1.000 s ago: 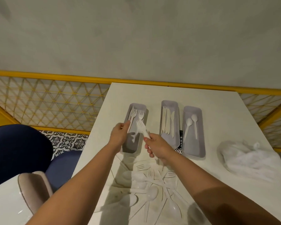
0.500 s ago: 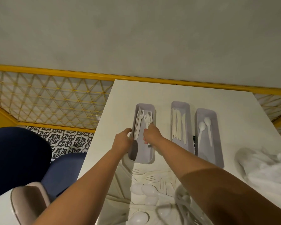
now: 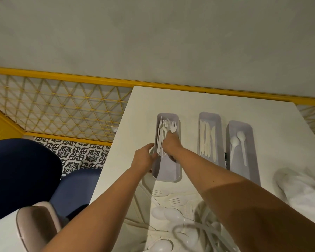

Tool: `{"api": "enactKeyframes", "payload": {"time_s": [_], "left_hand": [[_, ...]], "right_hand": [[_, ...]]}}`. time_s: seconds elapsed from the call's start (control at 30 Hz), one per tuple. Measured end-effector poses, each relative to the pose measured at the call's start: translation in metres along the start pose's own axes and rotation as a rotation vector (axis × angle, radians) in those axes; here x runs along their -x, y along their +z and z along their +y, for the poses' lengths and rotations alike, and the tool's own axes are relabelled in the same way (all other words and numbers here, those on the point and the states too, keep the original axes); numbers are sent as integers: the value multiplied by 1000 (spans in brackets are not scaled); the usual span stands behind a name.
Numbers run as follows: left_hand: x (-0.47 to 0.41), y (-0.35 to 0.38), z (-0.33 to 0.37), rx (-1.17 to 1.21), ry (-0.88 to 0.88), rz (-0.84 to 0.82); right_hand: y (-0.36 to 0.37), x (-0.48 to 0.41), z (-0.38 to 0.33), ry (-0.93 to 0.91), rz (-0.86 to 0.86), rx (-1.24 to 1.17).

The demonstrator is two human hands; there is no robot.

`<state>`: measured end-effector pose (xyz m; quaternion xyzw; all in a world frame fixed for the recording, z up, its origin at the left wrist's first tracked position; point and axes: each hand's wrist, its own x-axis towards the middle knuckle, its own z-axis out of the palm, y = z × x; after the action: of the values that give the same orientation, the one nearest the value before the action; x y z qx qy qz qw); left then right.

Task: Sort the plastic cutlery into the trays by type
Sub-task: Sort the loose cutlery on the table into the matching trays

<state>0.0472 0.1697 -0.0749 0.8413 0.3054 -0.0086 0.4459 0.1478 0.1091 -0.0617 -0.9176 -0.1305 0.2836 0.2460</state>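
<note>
- Lying nearest, at the close edge of the surface (image 3: 149,99), a loose pile (image 3: 178,219) of white forks and spoons is waiting unsorted. These pieces are looking very light, thin and smooth, so they are likely sliding and tangling at a touch. Lifting each one by the middle of its handle is probably working best.
- Sitting off to the right, a crumpled plastic bag (image 3: 302,188) is taking no part.
- Steadying the fork tray (image 3: 168,172), the left hand (image 3: 144,159) is gripping its left wall, with the thumb at the rim (a tray this light is probably skating on the smooth top if nudged).
- Reaching into that tray, the right hand (image 3: 171,146) is pinching a fork (image 3: 173,127) by the handle, with only the tines showing beyond the fingers.
- The fork is sitting low over the tray's far half, just beside the sorted forks (image 3: 162,131) leaning along the left wall. I cannot tell whether it is touching the tray floor.
- Judging by its thinness, the fork is looking stiff but brittle, and the tines are the weak part, so laying it flat is looking safer than pressing it in.
- Standing farther right, the knife tray (image 3: 209,116) and the spoon tray (image 3: 239,124) are holding their own kinds, both well apart from the hands.
</note>
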Motion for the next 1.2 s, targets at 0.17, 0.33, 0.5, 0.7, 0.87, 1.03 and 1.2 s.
{"api": "enactKeyframes", "payload": {"time_s": [0.17,0.33,0.5,0.7,0.87,1.03,1.2], "left_hand": [[3,-1,2,4,-22,-13],[13,-2,7,11,-114,79],[44,3,5,136,-158,190],[93,14,-19,13,-160,53],[117,21,-30,-93,-169,-85],[127,30,-31,-259,-98,-141],[132,34,-31,-166,-85,-55]], "right_hand": [[-15,12,7,-159,-23,98],[-37,44,14,-310,-35,41],[-49,87,29,-355,-170,38],[-37,121,68,-397,-271,145],[-14,143,109,-383,-296,196],[3,153,134,-413,-295,304],[8,157,140,-469,-224,311]]}}
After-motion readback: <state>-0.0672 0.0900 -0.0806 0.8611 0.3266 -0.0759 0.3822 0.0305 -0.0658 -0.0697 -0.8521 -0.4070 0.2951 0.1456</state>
